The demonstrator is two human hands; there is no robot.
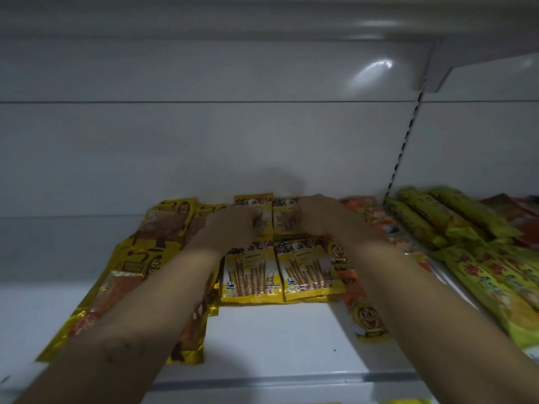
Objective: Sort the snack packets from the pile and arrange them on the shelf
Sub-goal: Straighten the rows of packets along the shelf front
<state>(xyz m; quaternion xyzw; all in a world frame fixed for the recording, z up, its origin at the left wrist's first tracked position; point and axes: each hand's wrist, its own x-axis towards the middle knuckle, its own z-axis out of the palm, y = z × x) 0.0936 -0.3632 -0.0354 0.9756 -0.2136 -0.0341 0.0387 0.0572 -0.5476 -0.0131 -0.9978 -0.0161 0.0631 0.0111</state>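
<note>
Left hand (230, 225), right hand (318, 217) on rear yellow packets (264, 207), lengthwise toward back wall (204, 156)

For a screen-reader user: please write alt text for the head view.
Left hand and right hand touch the back wafer packets on a white shelf, behind the front wafer packets. Beside them, gold packets lie left, orange packets and green packets right.

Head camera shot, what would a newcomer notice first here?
Two bare forearms reach in, with the left hand and right hand on the rear yellow wafer-stick packets at centre. A matching front pair lies side by side nearer the camera, and green packets are stacked at the right.
</note>
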